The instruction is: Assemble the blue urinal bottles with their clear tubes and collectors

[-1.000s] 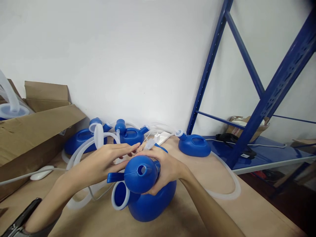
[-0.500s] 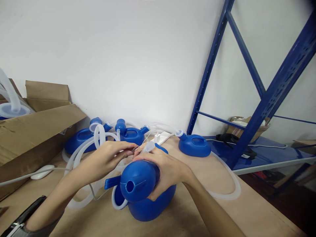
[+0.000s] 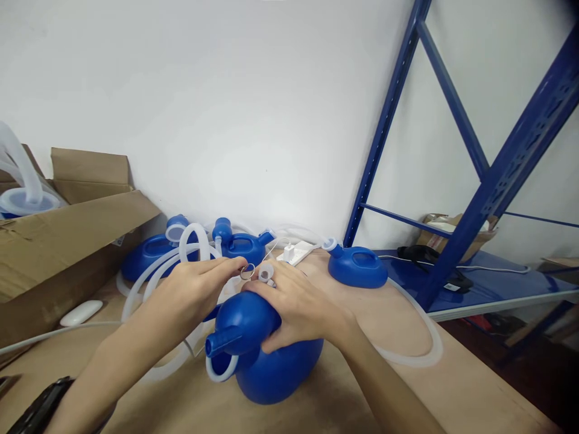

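Observation:
My left hand (image 3: 201, 289) pinches a small thin metal ring (image 3: 246, 272) between thumb and fingertips. My right hand (image 3: 298, 301) wraps round a rounded blue spouted piece (image 3: 248, 322), its narrow spout pointing to the lower left. Beside the right fingertips sticks up a small translucent tube-like part (image 3: 266, 272); its lower end is hidden by the fingers. Under the right hand a blue plastic bottle (image 3: 280, 374) stands on the table. A white-rimmed round opening (image 3: 221, 375) faces left below the spouted piece. How that piece meets the bottle is hidden.
Coiled translucent hoses (image 3: 149, 283) lie left of the hands. More blue bottles (image 3: 357, 267) stand along the wall. A cardboard box (image 3: 76, 229) is at left, near a white mouse (image 3: 81, 313). A power strip (image 3: 296, 252) lies behind; a blue rack (image 3: 465, 241) stands at right.
The blue spouted piece has turned so its spout points more to the left. The translucent part has tipped to show its open end. The metal ring stands out more clearly at my left fingertips.

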Demonstrator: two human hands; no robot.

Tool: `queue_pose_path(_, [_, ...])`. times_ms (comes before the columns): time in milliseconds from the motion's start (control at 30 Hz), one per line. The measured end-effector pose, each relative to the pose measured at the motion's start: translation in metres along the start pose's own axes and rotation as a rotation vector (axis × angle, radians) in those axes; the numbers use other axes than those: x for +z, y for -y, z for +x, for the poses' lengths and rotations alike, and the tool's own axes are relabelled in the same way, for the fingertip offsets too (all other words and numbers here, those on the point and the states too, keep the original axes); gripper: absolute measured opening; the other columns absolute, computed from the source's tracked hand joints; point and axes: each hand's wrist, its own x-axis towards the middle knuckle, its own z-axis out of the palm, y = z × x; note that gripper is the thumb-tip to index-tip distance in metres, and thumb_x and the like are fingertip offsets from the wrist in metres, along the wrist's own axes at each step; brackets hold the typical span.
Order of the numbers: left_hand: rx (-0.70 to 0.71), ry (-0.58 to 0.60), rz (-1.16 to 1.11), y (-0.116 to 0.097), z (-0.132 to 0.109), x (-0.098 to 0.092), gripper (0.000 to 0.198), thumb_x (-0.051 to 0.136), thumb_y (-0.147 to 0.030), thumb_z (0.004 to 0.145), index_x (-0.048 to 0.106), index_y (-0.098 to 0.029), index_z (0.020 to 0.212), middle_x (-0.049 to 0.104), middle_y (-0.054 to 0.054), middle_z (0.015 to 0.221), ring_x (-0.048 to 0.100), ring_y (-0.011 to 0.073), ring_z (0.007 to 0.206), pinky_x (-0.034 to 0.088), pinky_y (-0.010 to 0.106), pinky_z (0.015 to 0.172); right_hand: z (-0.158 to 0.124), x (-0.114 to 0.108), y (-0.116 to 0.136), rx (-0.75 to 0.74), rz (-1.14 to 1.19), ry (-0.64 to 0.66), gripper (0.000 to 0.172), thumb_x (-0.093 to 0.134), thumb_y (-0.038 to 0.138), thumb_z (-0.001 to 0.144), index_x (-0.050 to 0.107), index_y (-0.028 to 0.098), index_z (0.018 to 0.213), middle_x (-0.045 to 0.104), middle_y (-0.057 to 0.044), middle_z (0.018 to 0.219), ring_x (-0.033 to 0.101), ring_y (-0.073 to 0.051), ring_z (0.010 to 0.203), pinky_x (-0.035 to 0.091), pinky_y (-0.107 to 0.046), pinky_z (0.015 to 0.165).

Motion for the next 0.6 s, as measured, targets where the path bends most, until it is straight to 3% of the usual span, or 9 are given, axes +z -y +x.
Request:
queue_pose_path(200, [0.107, -0.056, 0.236, -0.014, 0.01, -0.008, 0.033, 0.04, -0.005, 0.096, 0.061, -0.018, 0.118, 0.08, 0.01, 0.093, 0.075, 0.0228, 0.064, 0.052, 0.029, 0.045, 0.002, -0.003, 0.006, -0.018, -0.152, -0.026, 0.076, 0.083, 0.052, 0.07, 0.057, 0.012, 0.128, 0.059, -0.017, 0.114, 0.052, -0.033, 0.104, 0.045, -0.051, 0.092])
queue_pose_path(367, [0.131, -0.122, 0.297, -0.027, 0.016, -0.014, 0.033, 0.038, -0.002, 0.093, 0.059, -0.02, 0.111, 0.079, 0.005, 0.082, 0.072, 0.0188, 0.059, 0.048, 0.027, 0.044, 0.004, -0.008, 0.013, -0.043, -0.272, -0.021, 0.073, 0.081, 0.055, 0.073, 0.056, 0.009, 0.125, 0.058, -0.018, 0.112, 0.052, -0.034, 0.103, 0.045, -0.052, 0.09])
queue_pose_path(600, [0.189, -0.061, 0.358, -0.041, 0.019, -0.02, 0.032, 0.035, -0.001, 0.094, 0.06, -0.017, 0.104, 0.076, 0.005, 0.077, 0.071, 0.02, 0.059, 0.051, 0.029, 0.048, 0.005, -0.015, 0.023, -0.06, -0.445, 0.039, 0.073, 0.08, 0.064, 0.072, 0.06, 0.008, 0.113, 0.059, -0.016, 0.104, 0.052, -0.032, 0.095, 0.046, -0.048, 0.085])
